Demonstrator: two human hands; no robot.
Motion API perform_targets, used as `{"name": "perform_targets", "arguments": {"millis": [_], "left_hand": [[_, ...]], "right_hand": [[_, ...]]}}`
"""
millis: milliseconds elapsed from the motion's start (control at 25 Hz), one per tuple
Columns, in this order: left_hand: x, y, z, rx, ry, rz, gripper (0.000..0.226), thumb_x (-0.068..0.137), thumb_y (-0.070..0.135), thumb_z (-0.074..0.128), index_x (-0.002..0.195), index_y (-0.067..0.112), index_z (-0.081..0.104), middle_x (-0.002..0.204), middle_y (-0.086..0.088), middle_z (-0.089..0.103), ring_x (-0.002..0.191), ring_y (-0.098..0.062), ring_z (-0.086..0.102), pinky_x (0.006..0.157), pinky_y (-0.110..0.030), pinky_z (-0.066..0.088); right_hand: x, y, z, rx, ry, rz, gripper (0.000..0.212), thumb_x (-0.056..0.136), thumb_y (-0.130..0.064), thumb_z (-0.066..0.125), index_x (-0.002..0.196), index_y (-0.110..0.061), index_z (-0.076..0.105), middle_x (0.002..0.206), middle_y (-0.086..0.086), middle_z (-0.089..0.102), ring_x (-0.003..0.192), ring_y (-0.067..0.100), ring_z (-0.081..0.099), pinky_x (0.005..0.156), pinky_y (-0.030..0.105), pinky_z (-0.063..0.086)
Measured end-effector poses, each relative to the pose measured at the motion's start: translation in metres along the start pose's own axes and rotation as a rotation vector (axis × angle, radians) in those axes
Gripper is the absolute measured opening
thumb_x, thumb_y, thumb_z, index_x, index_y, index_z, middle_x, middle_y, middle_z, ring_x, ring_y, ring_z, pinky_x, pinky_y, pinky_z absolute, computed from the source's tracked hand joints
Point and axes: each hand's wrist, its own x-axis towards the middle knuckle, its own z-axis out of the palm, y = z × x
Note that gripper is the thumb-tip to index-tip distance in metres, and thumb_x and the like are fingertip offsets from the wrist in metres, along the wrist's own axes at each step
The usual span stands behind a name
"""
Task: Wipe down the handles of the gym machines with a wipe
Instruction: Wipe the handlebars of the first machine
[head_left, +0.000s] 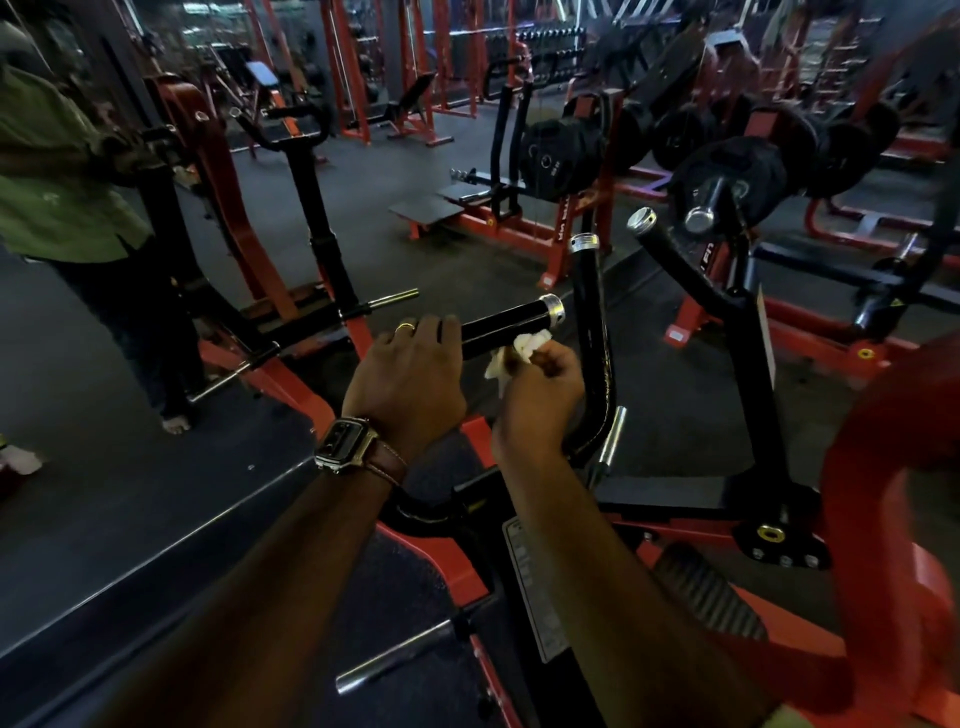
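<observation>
A black handle (511, 323) with a silver end cap sticks out to the right from the red gym machine in front of me. My left hand (410, 376), with a ring and a wristwatch, grips the handle's near part from above. My right hand (540, 397) pinches a crumpled white wipe (522, 349) and holds it against the underside of the handle, just left of the cap. Two more black handles with silver caps rise behind, one upright (589, 312) and one angled (675, 260).
A person in a green shirt (47, 171) stands at the left by another red machine. Loaded weight plates (727, 182) hang at the right. Chrome pegs (400, 660) jut from the frame below my arms. Benches and racks fill the far floor.
</observation>
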Motion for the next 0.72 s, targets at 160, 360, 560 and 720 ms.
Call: {"name": "perform_targets", "arguments": {"millis": [160,360,560,720], "left_hand": [[0.002,0.002,0.000,0.018,0.008,-0.001,0.051,0.095,0.033,0.039,0.139,0.008,0.042,0.132,-0.012,0.055,0.116,-0.028,0.056,0.093,-0.039,0.046],[0.000,0.002,0.001,0.063,-0.018,-0.005,0.050,0.093,0.030,0.054,0.137,0.009,0.043,0.127,-0.011,0.057,0.111,-0.027,0.057,0.090,-0.038,0.049],[0.000,0.003,-0.001,0.077,-0.015,-0.010,0.049,0.091,0.030,0.053,0.134,0.008,0.046,0.123,-0.011,0.059,0.107,-0.029,0.059,0.087,-0.039,0.050],[0.001,0.006,-0.002,0.081,-0.012,-0.025,0.048,0.092,0.030,0.050,0.134,0.009,0.044,0.124,-0.010,0.058,0.108,-0.028,0.059,0.086,-0.038,0.047]], "right_hand": [[-0.013,-0.010,-0.008,0.013,-0.009,-0.007,0.028,0.080,0.017,0.066,0.090,-0.009,0.065,0.085,0.007,0.071,0.074,0.016,0.068,0.069,0.029,0.056],[0.034,-0.049,-0.015,-0.800,-0.125,-0.834,0.024,0.078,0.005,0.071,0.097,-0.010,0.068,0.111,0.008,0.066,0.103,0.016,0.061,0.081,0.007,0.047],[0.053,-0.046,-0.022,-0.941,-0.230,-0.998,0.031,0.077,0.017,0.064,0.104,0.001,0.070,0.112,0.015,0.062,0.097,0.019,0.062,0.082,-0.004,0.037],[0.046,-0.030,-0.033,-0.986,-0.224,-0.976,0.031,0.092,0.004,0.057,0.121,-0.001,0.065,0.121,0.013,0.064,0.104,0.015,0.061,0.089,0.013,0.046]]}}
